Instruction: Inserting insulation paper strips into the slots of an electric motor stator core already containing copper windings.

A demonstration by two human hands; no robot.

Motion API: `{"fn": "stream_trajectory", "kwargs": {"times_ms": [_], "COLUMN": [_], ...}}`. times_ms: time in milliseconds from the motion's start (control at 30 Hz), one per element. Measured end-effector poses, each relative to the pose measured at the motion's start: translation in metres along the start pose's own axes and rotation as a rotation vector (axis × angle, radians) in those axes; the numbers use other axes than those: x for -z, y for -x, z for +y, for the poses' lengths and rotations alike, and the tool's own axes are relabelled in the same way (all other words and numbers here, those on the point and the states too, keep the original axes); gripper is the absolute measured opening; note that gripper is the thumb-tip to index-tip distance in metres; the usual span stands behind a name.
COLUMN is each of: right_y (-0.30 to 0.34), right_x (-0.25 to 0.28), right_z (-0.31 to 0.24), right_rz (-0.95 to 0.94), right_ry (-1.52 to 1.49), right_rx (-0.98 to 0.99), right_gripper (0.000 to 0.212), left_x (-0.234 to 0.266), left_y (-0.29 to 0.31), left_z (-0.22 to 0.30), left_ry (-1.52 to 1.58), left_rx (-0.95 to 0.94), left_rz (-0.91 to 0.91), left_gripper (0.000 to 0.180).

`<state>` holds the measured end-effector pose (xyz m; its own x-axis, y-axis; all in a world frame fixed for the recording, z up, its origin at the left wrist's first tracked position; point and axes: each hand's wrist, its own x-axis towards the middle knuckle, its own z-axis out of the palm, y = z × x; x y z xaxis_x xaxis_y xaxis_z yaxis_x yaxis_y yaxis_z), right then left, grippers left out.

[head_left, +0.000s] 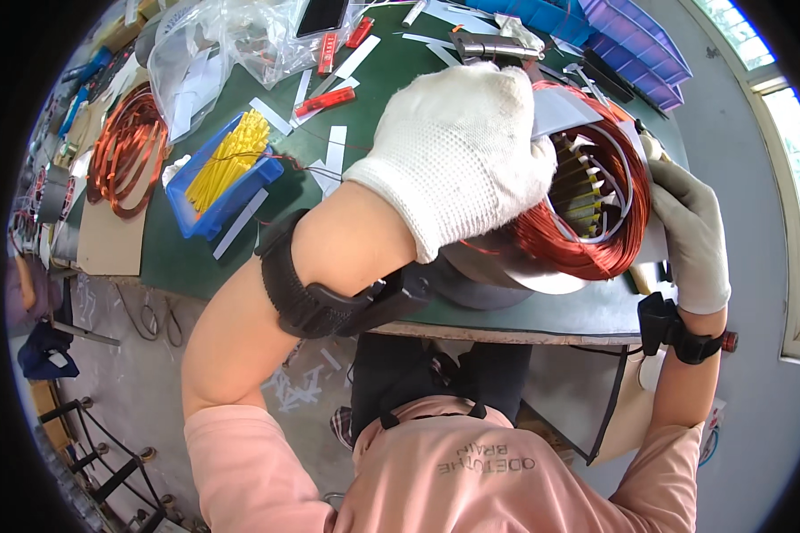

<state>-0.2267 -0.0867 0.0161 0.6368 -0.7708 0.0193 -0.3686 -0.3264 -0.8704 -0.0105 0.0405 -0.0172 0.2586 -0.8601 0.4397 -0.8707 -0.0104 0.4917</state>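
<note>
A motor stator with red-brown copper windings (587, 253) sits near the front edge of the green table, its round opening tilted toward me. Yellow and white slot liners (585, 191) show inside the ring. My left hand (462, 147), in a white knitted glove, is closed at the ring's upper left; its fingertips are hidden. A translucent sheet piece (567, 108) stands against the windings beside that fist. My right hand (692, 226), gloved too, curls against the stator's right side, fingers partly hidden behind it. Dark straps with devices circle both wrists.
A blue tray (178, 197) holds yellow sleeves (231, 160) left of my arm. Farther left lies a loose copper wire coil (126, 149). Clear plastic bags (231, 44), red lighters (325, 102) and white strips are at the back. Purple bins (636, 49) stand back right, near the wall.
</note>
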Motion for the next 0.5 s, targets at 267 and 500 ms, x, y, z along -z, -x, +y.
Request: {"fn": "stream_trajectory", "kwargs": {"times_ms": [267, 500], "right_y": [0.000, 0.007], "right_x": [-0.020, -0.023], "right_z": [0.013, 0.006], "right_rz": [0.195, 0.181], "right_ry": [-0.052, -0.089], "right_rx": [0.098, 0.049], "right_gripper": [0.025, 0.031], "left_x": [0.000, -0.002], "left_y": [-0.004, -0.001], "left_z": [-0.002, 0.000], "left_ry": [0.022, 0.007], "left_rx": [-0.066, -0.040], "left_rz": [-0.041, 0.030], "left_gripper": [0.023, 0.022]}}
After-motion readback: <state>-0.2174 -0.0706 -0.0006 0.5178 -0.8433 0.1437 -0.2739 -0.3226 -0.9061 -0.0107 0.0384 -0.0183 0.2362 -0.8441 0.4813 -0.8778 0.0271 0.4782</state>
